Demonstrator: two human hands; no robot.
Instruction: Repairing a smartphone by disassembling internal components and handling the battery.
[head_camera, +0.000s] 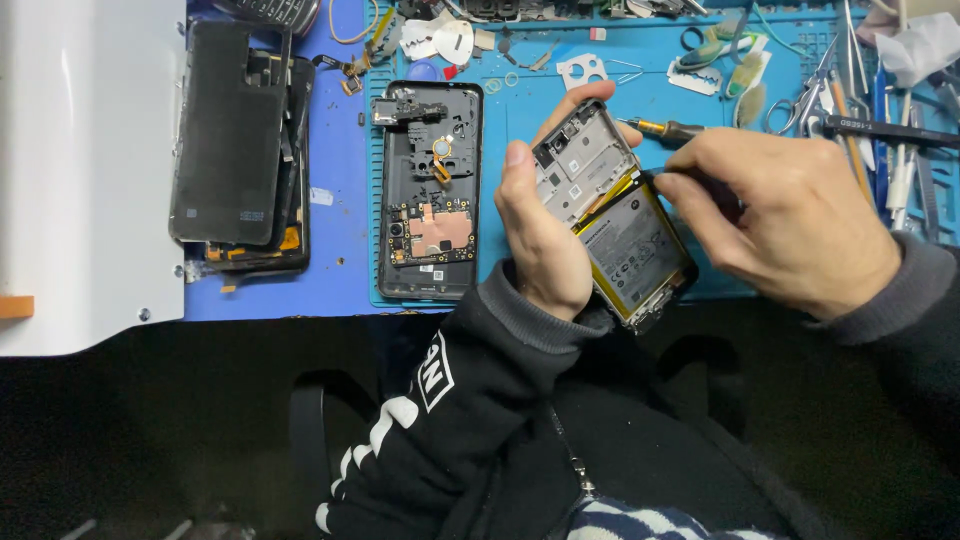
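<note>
My left hand (540, 225) grips an opened phone (615, 215) tilted above the table's front edge, its back off, showing a silver frame and a grey battery with a yellow edge. My right hand (785, 215) pinches a thin dark tool (672, 176) whose tip meets the battery's upper edge. A screwdriver with an orange band (665, 128) lies on the mat just behind my right hand.
A dark phone back with circuit boards and copper patches (430, 195) lies on the blue mat (540, 95) to the left. Further left sits a stack of dark phone panels (235, 150) beside a white surface (85, 170). Tweezers, scissors and small parts (830, 85) crowd the back right.
</note>
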